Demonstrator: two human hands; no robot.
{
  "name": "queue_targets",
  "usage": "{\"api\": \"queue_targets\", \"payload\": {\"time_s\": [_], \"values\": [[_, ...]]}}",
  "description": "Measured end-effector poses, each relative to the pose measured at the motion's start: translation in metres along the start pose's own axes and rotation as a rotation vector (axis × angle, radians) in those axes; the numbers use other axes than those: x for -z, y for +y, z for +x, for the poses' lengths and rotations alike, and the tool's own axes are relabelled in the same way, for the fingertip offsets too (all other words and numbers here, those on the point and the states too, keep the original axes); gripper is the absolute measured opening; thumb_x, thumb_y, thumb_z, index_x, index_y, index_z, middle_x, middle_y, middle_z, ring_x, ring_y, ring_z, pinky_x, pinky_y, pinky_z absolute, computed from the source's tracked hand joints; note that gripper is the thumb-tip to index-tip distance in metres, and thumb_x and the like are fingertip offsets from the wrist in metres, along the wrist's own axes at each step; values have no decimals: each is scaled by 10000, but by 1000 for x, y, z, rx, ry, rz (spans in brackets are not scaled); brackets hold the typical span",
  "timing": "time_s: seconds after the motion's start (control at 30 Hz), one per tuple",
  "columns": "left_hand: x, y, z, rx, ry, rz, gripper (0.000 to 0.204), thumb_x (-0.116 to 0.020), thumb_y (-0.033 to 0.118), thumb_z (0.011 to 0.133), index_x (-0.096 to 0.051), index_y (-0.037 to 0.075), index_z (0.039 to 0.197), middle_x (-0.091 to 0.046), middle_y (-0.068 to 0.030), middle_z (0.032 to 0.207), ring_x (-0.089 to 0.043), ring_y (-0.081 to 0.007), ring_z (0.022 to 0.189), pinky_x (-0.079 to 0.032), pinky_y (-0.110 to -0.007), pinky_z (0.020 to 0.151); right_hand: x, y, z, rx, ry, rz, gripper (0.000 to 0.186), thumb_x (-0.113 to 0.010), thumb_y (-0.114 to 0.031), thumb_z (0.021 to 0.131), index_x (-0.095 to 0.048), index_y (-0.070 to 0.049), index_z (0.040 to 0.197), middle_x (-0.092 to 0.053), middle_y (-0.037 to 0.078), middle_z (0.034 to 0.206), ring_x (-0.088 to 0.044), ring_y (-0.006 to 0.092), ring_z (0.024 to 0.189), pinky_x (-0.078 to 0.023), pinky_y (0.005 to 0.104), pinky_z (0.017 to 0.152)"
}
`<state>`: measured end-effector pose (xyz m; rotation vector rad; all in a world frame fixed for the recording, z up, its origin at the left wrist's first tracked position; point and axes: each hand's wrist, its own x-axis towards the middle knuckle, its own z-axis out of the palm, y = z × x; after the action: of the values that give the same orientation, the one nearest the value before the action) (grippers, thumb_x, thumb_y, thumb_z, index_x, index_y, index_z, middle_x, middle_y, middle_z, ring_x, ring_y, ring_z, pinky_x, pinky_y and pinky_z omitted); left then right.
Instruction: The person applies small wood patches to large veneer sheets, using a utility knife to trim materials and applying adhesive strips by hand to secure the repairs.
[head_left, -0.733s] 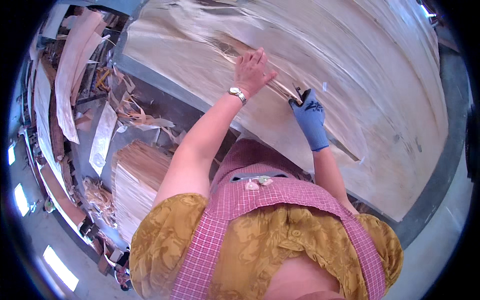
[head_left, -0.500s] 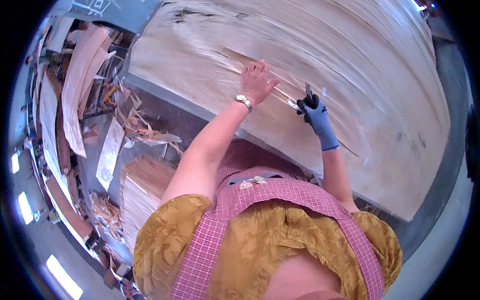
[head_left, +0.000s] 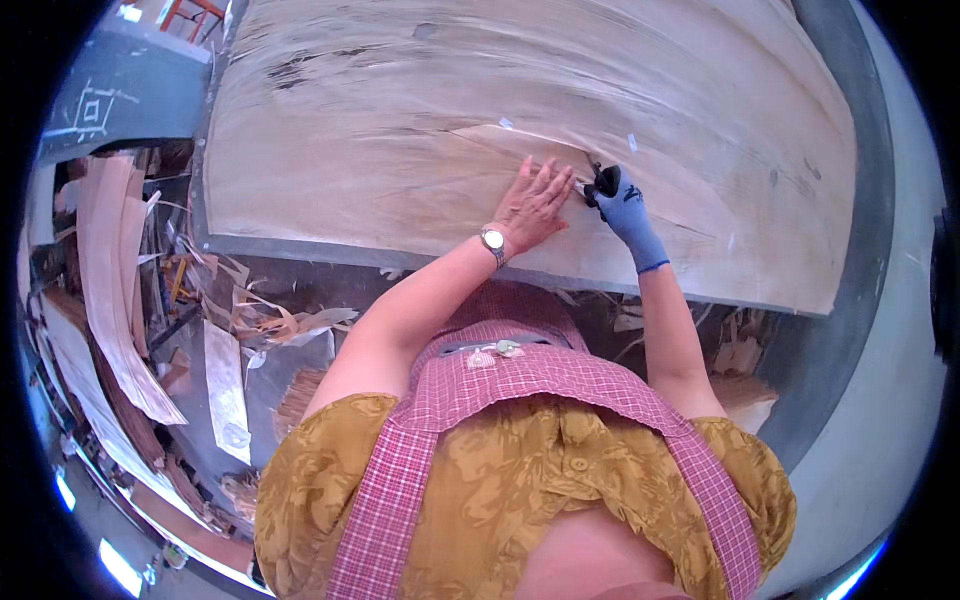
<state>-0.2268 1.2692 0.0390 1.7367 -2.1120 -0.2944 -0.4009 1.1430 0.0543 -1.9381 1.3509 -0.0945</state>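
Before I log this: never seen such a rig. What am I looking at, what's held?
No machine here: these are a person's own hands, seen from a fisheye camera worn on the head, looking down, so straight edges bend. A large wood veneer sheet lies on a grey table, with small pale patches on it. The bare left hand, wristwatch at its wrist, is spread on the sheet. The right hand, in a blue-and-black glove, holds a slim dark tool; its exact kind is unclear.

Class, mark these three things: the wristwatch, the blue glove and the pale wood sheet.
Wristwatch (head_left: 493,239): head view, on its round face.
Blue glove (head_left: 630,217): head view, on its blue back.
Pale wood sheet (head_left: 330,190): head view, on bare surface toward its left end.
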Motion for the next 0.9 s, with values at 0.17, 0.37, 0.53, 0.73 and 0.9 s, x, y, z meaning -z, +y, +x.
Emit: {"api": "queue_targets", "payload": {"time_s": [0.17, 0.37, 0.53, 0.73, 0.9], "values": [[-1, 0, 3, 12, -55, 58, 796, -646, 483, 794, -391, 84, 1434, -375, -73, 1488, -294, -305, 1402, -205, -599, 1118, -1, 0, -3, -34, -6, 102, 333, -723, -229, 811, -547, -12, 991, -676, 167, 883, -661, 324, 807, -507, 402, 712], [-10, 2, 1, 11, 71, 24, 749, -652, 433, 802, -411, 79, 1417, -386, -83, 1486, -327, -313, 1385, -213, -597, 1113, -5, -7, -16, 48, 167, -185, 328, -700, -282, 830, -534, -41, 977, -669, 184, 860, -650, 387, 835, -515, 407, 683], [-4, 8, 3, 0, 122, 2, 717, -690, 342, 774, -452, 47, 1383, -410, -101, 1466, -310, -332, 1394, -206, -597, 1123, 1, 7, -34, 92, 336, -196, 477, -694, -438, 807, -545, -80, 1085, -682, 179, 950, -655, 388, 850, -512, 474, 722], [27, 21, 14, 64, -108, 40, 711, -692, 334, 803, -416, 105, 1416, -361, -87, 1502, -283, -307, 1406, -161, -537, 1154, 13, 21, -50, -98, 213, 15, 520, -683, -449, 821, -519, -79, 1149, -669, 186, 965, -634, 394, 942, -505, 464, 804], [47, 17, -27, 321, -48, 116, 747, -678, 332, 829, -346, 157, 1475, -313, -138, 1523, -231, -335, 1428, -170, -532, 1141, 9, 26, -82, 102, 182, -41, 572, -656, -462, 846, -490, -81, 1239, -616, 183, 1085, -642, 357, 933, -523, 464, 750]]}}
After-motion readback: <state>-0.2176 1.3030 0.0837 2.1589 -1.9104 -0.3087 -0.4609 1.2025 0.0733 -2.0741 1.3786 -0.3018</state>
